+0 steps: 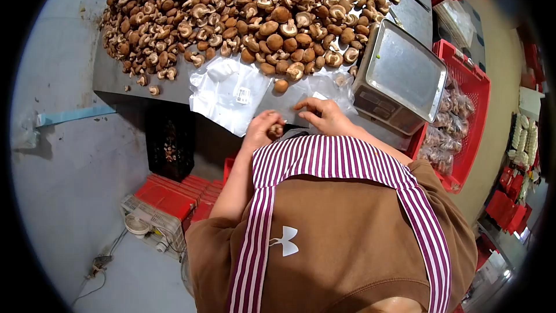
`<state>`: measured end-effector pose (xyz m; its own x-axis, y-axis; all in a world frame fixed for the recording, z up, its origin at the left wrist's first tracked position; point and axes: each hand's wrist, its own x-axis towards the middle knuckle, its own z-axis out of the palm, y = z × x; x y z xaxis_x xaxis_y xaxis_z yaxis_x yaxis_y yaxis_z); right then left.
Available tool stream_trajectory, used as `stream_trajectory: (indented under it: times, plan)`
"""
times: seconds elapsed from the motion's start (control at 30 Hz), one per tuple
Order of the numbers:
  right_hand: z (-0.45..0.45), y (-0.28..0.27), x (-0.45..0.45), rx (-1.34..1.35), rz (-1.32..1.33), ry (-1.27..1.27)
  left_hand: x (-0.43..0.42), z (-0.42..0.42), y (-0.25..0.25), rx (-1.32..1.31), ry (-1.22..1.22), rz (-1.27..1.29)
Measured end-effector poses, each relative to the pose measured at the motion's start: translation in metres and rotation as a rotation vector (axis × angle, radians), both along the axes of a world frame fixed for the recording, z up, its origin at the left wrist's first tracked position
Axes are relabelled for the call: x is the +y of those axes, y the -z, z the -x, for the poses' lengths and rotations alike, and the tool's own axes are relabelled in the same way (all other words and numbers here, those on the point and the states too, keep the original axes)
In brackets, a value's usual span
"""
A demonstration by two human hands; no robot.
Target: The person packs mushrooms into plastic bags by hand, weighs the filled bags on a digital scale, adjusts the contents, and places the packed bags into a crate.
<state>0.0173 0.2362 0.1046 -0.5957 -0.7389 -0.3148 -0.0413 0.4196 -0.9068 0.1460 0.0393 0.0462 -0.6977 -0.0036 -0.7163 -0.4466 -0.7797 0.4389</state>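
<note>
A large heap of brown mushrooms (231, 17) covers the grey table. My left hand (264, 130) is curled at the table's front edge, with a mushroom (274, 131) in its fingers. To its right, my right hand (325, 115) is held over the edge, thumb and fingers apart, with nothing between them. Clear plastic bags with a label (229, 94) lie flat between the heap and my left hand. Another clear bag (330, 88) lies just beyond my right hand. A single mushroom (281, 86) sits between the bags.
A scale with a metal tray (405, 64) stands at the table's right. Beside it, a red crate (476, 117) holds bagged mushrooms (443, 133). Below left are a black crate (169, 145), stacked red crates (168, 196) and a white fan-like device (138, 225) with a cable.
</note>
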Motion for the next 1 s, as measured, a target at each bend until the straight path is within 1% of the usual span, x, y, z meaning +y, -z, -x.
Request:
stream_trajectory:
  times: [0.03, 0.1, 0.13, 0.17, 0.2, 0.23, 0.3, 0.37, 0.4, 0.47, 0.5, 0.53, 0.57, 0.6, 0.63, 0.67, 0.7, 0.77, 0.8, 0.87, 0.9, 0.97, 1.0]
  plan:
    - [0.001, 0.003, 0.001, -0.001, -0.003, -0.002, -0.016, -0.009, 0.004, 0.044, -0.025, 0.014]
    - [0.004, 0.011, 0.005, -0.014, 0.038, 0.08, -0.048, -0.03, 0.007, -0.007, -0.186, 0.145]
    - [0.007, 0.009, 0.007, -0.028, 0.01, 0.083, -0.077, -0.054, 0.024, -0.048, -0.295, 0.152]
    - [0.007, 0.011, 0.009, -0.027, 0.008, 0.081, -0.113, -0.077, 0.035, -0.071, -0.432, 0.073]
    - [0.006, 0.013, 0.011, -0.061, 0.004, 0.104, -0.148, -0.099, 0.026, -0.061, -0.586, 0.066]
    - [0.006, 0.015, 0.014, -0.094, 0.0, 0.128, -0.188, -0.129, 0.026, -0.043, -0.74, 0.321]
    - [0.006, 0.014, 0.019, -0.11, -0.05, 0.1, -0.276, -0.203, 0.028, -0.145, -1.472, 0.152]
    - [0.006, 0.016, 0.024, -0.125, -0.096, 0.073, -0.301, -0.225, 0.003, -0.458, -1.785, 0.387]
    - [0.004, 0.021, 0.026, -0.129, -0.067, 0.104, -0.3, -0.22, 0.002, -0.456, -1.781, 0.389]
    - [-0.001, 0.027, 0.029, -0.141, -0.042, 0.136, -0.283, -0.19, 0.001, -0.335, -1.092, 0.609]
    - [-0.001, 0.029, 0.029, -0.135, -0.031, 0.148, -0.287, -0.179, 0.03, -0.233, -0.861, 0.656]
    - [0.0, 0.031, 0.028, -0.126, -0.018, 0.164, -0.253, -0.132, 0.021, -0.155, -0.689, 0.705]
    - [0.001, 0.029, 0.026, -0.126, -0.018, 0.174, -0.199, -0.077, 0.001, -0.077, -0.549, 0.803]
    - [0.002, 0.024, 0.025, -0.122, -0.022, 0.163, -0.148, -0.033, -0.014, -0.096, -0.307, 1.083]
    - [0.002, 0.018, 0.024, -0.115, -0.026, 0.152, -0.114, -0.003, -0.014, -0.06, -0.096, 1.058]
    - [0.002, 0.014, 0.023, -0.116, -0.027, 0.16, -0.089, 0.015, 0.018, 0.149, 0.025, 0.953]
    - [0.002, 0.01, 0.022, -0.119, -0.02, 0.182, -0.059, 0.037, 0.017, 0.267, 0.402, 1.354]
    - [0.001, 0.006, 0.024, -0.12, -0.014, 0.222, -0.016, 0.062, 0.021, 0.455, 0.679, 1.663]
    - [0.001, 0.005, 0.027, -0.141, -0.022, 0.244, -0.011, 0.069, 0.03, 0.47, 0.688, 1.659]
    - [0.0, 0.006, 0.035, -0.164, -0.032, 0.283, 0.0, 0.073, 0.056, 0.424, 0.805, 1.873]
    - [-0.001, 0.009, 0.04, -0.148, -0.024, 0.304, 0.0, 0.074, 0.064, 0.439, 0.815, 1.868]
    - [-0.002, 0.018, 0.048, -0.127, -0.018, 0.339, -0.006, 0.08, 0.069, 0.326, 0.622, 1.697]
    - [-0.005, 0.025, 0.053, -0.127, 0.011, 0.364, -0.007, 0.083, 0.072, 0.313, 0.519, 1.511]
